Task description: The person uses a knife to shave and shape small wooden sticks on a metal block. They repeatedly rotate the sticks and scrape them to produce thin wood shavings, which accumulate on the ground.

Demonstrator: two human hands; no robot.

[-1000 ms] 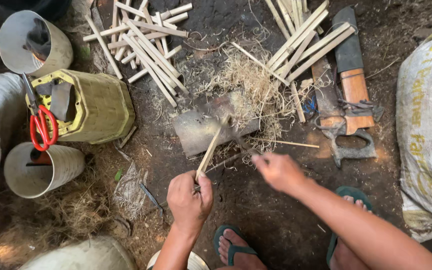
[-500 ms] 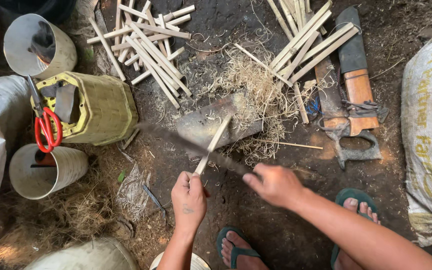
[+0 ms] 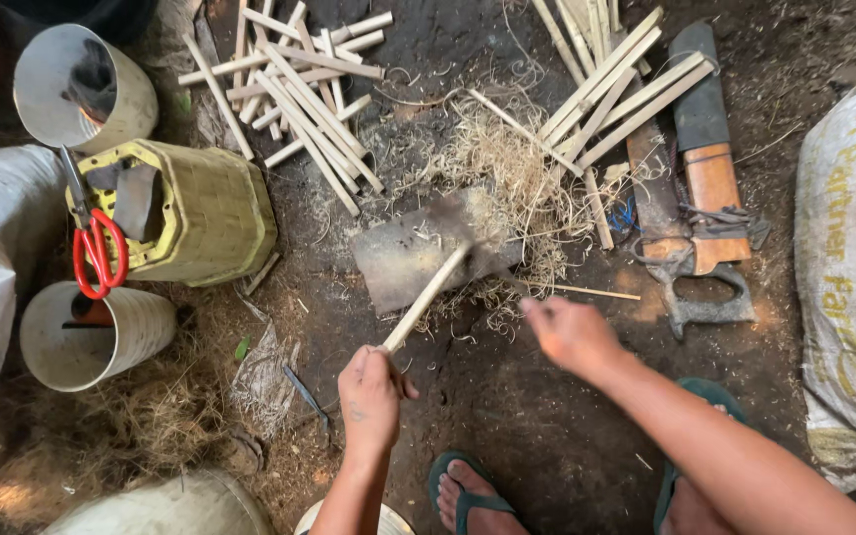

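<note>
A bamboo stick (image 3: 426, 297) slants over a flat stone block (image 3: 418, 260) at the centre of the dirt floor (image 3: 537, 436). The left hand (image 3: 371, 394) is closed around its lower end. The right hand (image 3: 572, 335), blurred, grips a blade handle; how tightly cannot be told. Shavings (image 3: 507, 168) surround the block.

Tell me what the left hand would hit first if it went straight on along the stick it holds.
Likely the flat block: the left hand aims its stick there; heights are unclear.
</note>
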